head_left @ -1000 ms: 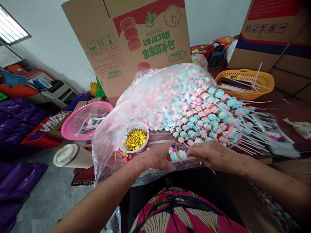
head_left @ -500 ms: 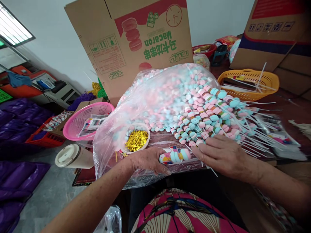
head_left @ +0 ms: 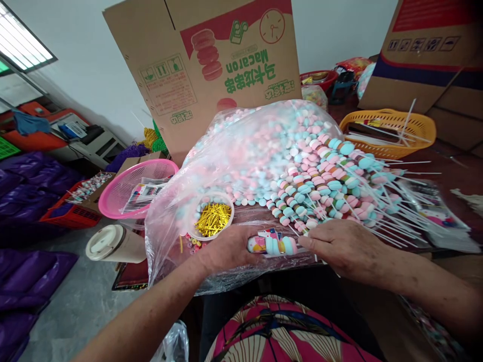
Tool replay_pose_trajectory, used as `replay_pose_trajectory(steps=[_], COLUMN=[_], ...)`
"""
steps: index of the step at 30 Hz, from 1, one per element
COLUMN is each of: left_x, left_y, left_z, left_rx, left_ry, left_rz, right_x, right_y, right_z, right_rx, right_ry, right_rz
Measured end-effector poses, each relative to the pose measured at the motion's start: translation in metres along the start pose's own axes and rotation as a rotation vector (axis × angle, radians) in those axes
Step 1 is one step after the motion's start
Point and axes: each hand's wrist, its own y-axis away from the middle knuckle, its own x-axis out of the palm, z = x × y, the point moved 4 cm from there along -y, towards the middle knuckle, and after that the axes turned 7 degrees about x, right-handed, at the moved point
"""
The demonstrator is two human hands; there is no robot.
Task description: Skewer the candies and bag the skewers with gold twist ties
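A candy skewer point(head_left: 289, 245) of blue and pink macaron-shaped pieces lies between my hands, its far end inside a small printed clear bag point(head_left: 258, 243). My left hand point(head_left: 230, 246) is closed around the bag's left end, fingers partly hidden behind it. At the skewer's near end my right hand point(head_left: 341, 246) is pinched together on the white stick, most of which the hand covers. Just beyond my right hand lies a pile of similar skewers point(head_left: 328, 183), sticks pointing right. Beside my left hand stands a round tub point(head_left: 232, 215) of gold twist ties point(head_left: 212, 219).
A large clear plastic sack point(head_left: 245, 130) of pink and blue pieces spreads behind. To the left are a pink basket point(head_left: 107, 198) and a lidded cup point(head_left: 128, 246). A yellow basket point(head_left: 424, 133) and stacked printed bags point(head_left: 445, 216) lie right. A cardboard box point(head_left: 162, 90) stands behind.
My left fingers have closed in around the bag, with the thumb drawn back. My right hand has shifted slightly down, its fingers curled closer at the skewer's end.
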Motion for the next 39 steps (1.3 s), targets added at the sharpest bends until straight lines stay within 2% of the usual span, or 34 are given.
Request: replay_pose_trajectory(steps=[2, 4, 8, 11, 13, 16, 20, 24, 27, 30, 33, 36, 39], left_x=[0.002, 0.004, 0.004, 0.003, 0.001, -0.001, 0.001, 0.011, 0.018, 0.017, 0.013, 0.015, 0.018], left_y=[0.0, -0.001, -0.001, -0.001, -0.001, -0.003, -0.005, -0.007, -0.01, -0.008, -0.004, -0.002, -0.001], left_z=[-0.002, -0.004, -0.008, -0.011, -0.01, -0.008, -0.006, -0.001, -0.001, 0.003, 0.008, 0.007, 0.003], left_rx=[0.001, 0.008, 0.066, 0.121, 0.107, 0.073, 0.034, -0.1, -0.101, -0.129, -0.177, -0.079, 0.015], left_ry=[-0.144, -0.222, -0.165, 0.029, 0.149, 0.17, -0.122, -0.458, -0.498, -0.557, -0.694, -0.783, -0.855], left_rz=[-0.059, -0.058, -0.012, 0.021, 0.015, -0.013, -0.043, -0.073, -0.113, -0.204, -0.215, -0.154, -0.207], right_x=[0.002, 0.002, -0.004, -0.009, -0.012, -0.013, -0.007, -0.001, 0.005, 0.01, 0.012, 0.012, 0.011], right_y=[-0.001, -0.003, -0.008, -0.01, -0.011, -0.009, -0.005, -0.004, -0.007, -0.007, -0.004, -0.002, -0.004], right_z=[-0.002, -0.007, -0.018, -0.019, -0.015, -0.008, -0.002, 0.004, 0.007, 0.007, 0.008, 0.009, 0.005], right_rx=[0.052, 0.091, 0.119, 0.071, 0.013, -0.043, -0.059, 0.058, 0.183, 0.289, 0.302, 0.294, 0.367], right_ry=[-0.005, -0.008, 0.036, 0.139, 0.199, 0.204, 0.06, -0.045, -0.05, -0.041, -0.071, -0.155, -0.335], right_rz=[0.036, 0.081, 0.096, 0.023, -0.069, -0.157, 0.008, 0.148, 0.208, 0.267, 0.363, 0.442, 0.421])
